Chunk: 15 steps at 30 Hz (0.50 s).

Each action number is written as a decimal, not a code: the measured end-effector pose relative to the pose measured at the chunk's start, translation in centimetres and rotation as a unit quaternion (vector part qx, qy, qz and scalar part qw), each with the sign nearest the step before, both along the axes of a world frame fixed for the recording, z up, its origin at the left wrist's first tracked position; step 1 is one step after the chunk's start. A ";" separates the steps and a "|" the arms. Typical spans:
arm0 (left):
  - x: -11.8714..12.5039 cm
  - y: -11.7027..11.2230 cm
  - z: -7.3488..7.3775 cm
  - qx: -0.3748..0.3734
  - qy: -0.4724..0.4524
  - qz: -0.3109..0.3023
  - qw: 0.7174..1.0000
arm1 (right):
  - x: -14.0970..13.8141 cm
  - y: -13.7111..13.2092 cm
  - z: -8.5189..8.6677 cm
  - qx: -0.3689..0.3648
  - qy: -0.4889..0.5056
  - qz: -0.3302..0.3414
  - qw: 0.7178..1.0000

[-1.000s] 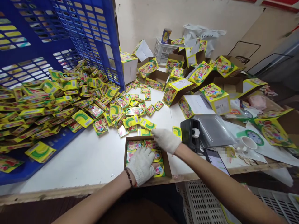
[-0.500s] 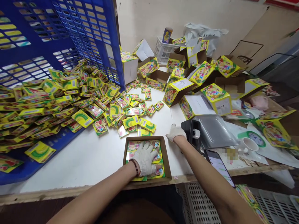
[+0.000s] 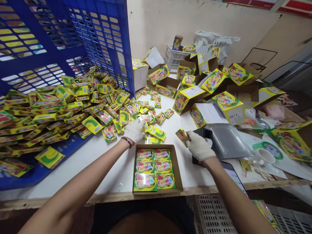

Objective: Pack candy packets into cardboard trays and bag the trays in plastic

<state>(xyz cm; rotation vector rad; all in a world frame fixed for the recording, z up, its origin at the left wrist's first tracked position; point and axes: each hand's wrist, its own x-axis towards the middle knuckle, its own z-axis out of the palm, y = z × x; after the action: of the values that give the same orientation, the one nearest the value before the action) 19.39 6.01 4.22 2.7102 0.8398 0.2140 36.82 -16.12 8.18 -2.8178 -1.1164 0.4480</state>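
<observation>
An open cardboard carton (image 3: 179, 175) stands near the table's front edge. Inside it, small yellow-green boxes (image 3: 145, 181) printed "TWMS" lie flat in two columns. My left hand (image 3: 133, 131), in a white knit glove, reaches just beyond the carton to the edge of the loose pile. Its fingers close around a small yellow-green box (image 3: 146, 127), partly covered by the glove. To the carton's right, my gloved right hand (image 3: 200, 146) pinches another small box (image 3: 181, 136) by one end, tilted above the table.
A tipped blue plastic crate (image 3: 125, 42) spills a heap of small boxes (image 3: 58, 110) across the left side. Several larger printed cartons (image 3: 229, 105) crowd the back right. A grey tray (image 3: 230, 141), a white mug (image 3: 264, 157) and a phone (image 3: 232, 175) lie on the right.
My left hand has lifted off the boxes in the carton and moved forward to the loose pile. My right hand, earlier without a visible box, now holds one.
</observation>
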 end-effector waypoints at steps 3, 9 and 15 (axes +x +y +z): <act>0.2 1.8 -1.6 -0.026 -0.004 0.008 1.000 | -2.5 -0.1 2.9 0.134 0.113 0.090 0.980; -1.7 0.9 -2.1 -0.107 -0.109 0.075 0.985 | -8.6 5.0 -1.4 -0.001 0.200 0.242 0.949; -6.7 -1.5 -1.6 -0.212 -0.245 0.156 0.933 | -11.4 7.4 -6.9 -0.047 0.155 0.270 0.949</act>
<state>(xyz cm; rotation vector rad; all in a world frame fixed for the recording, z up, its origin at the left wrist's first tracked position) 12.73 4.51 2.60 1.9867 1.0111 0.6620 25.38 -8.76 1.29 -2.3501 -1.8114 0.9640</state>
